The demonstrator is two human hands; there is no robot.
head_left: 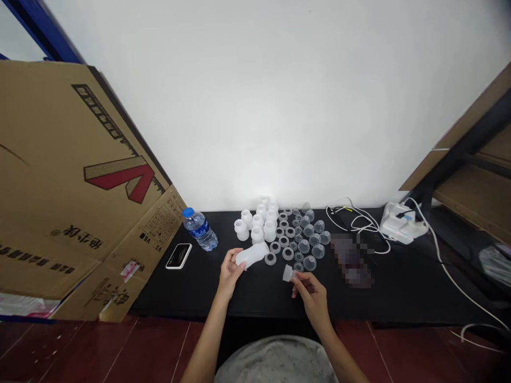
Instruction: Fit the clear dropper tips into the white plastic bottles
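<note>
My left hand (231,271) grips a white plastic bottle (251,254) lying on its side, just above the black tabletop. My right hand (312,298) pinches a small translucent plastic cup (289,273) between its fingertips. Close to both hands lie several grey plastic rings (284,239) and clear plastic domes (307,239), set out in loose rows. More white plastic bottles (257,226) stand upright behind them. A grey ring (270,258) sits just right of the held bottle.
A water bottle with a blue cap (199,230) lies near a phone (179,256) on the black table (223,292). Large cardboard (80,186) leans at the left. White cables (355,221) and a white power strip (401,223) lie at the right, beside a blurred patch.
</note>
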